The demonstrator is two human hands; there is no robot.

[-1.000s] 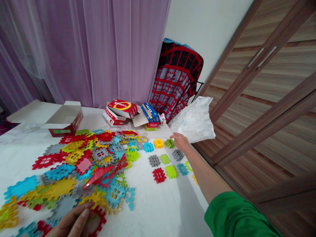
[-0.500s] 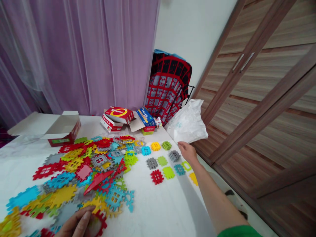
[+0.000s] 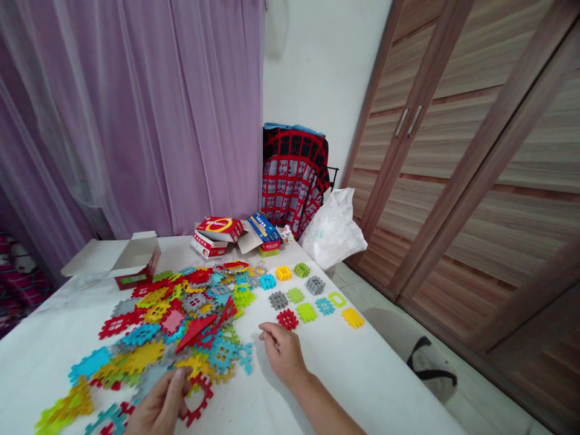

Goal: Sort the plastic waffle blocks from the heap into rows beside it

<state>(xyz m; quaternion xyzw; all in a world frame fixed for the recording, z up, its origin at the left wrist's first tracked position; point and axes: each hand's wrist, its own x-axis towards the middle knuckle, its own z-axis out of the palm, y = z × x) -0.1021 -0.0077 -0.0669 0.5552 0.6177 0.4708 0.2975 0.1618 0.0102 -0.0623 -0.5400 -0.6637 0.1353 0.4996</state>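
- So, hands first: left hand (image 3: 163, 399) is at the near edge of the pile of toothed plastic pieces (image 3: 194, 308), thumb against fingers, right next to a red piece with a round hole (image 3: 207, 396). Can't tell if it's pinching anything. Right hand (image 3: 284, 353) is just right of the pile, fingers loosely curled; can't tell if there's anything in them.
- Biggest thing is a wood-look wardrobe (image 3: 435, 163), well off to the right of the pile.
- Purple curtain (image 3: 181, 109) hanging behind the pile.
- White-covered table (image 3: 357, 380) under the pile, running out on both sides of it.
- Red, black and grey patterned cloth (image 3: 292, 175), behind the pile and to the right.
- White bag (image 3: 335, 232), also back and right of the pile.
- Open box (image 3: 140, 260) with its flap out, behind the pile on the left.
- Red-topped box (image 3: 221, 226) and blue-topped box (image 3: 263, 228) straight behind the pile.
- Pointy red piece (image 3: 197, 331) lying on top of the pile.
- Small toothed squares (image 3: 307, 312) in loose rows right of the pile: grey, green, blue, yellow, red.
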